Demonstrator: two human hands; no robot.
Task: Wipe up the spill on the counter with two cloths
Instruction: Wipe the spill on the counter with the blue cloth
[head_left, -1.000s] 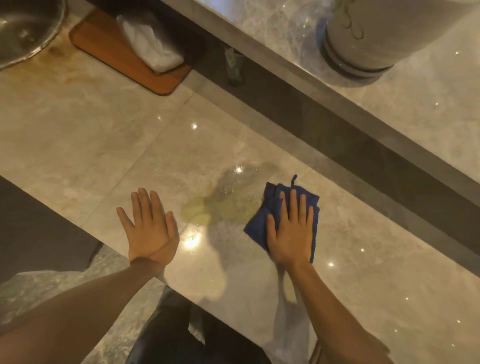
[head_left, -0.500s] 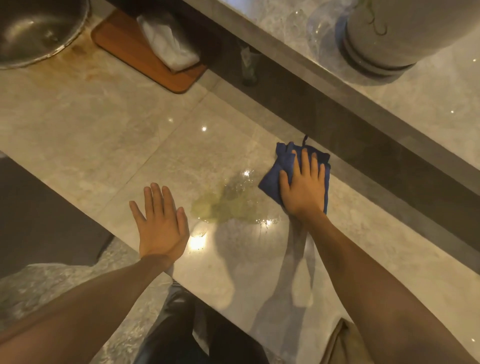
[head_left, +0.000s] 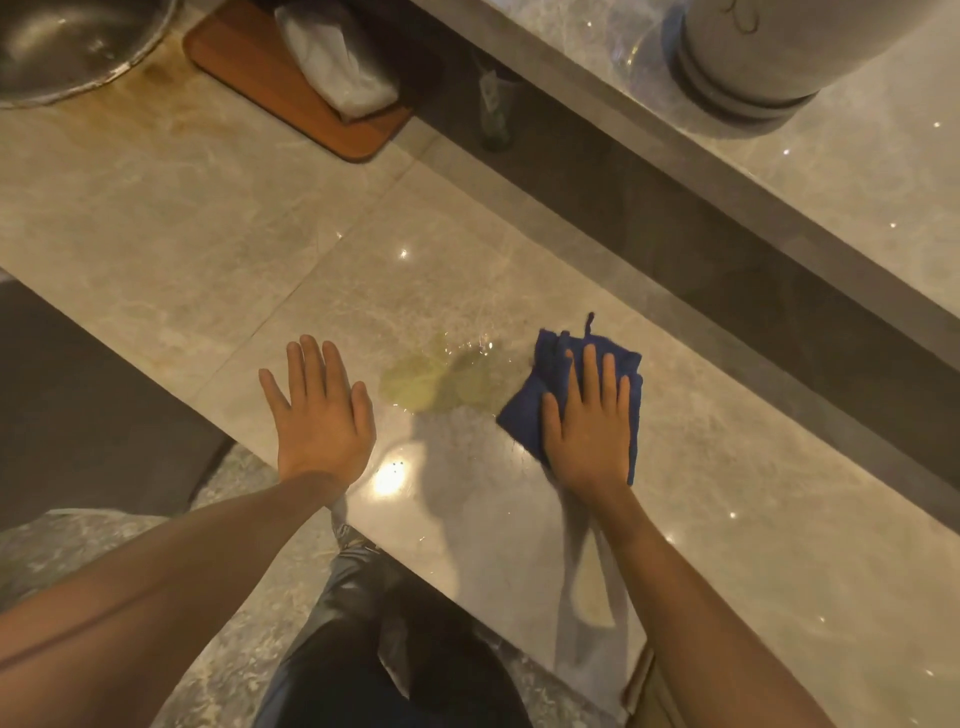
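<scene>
Head view: right hand (head_left: 592, 421) (flat) presses blue cloth (head_left: 524, 410).

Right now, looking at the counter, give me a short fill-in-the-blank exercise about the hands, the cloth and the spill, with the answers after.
1. The right hand presses flat on a ____ cloth.
2. The left hand lies flat on the counter and holds ____.
3. The yellowish spill lies ____ the two hands.
4. Of the cloth and the spill, the wooden board lies nearer the ____.

Answers: blue; nothing; between; spill
</scene>
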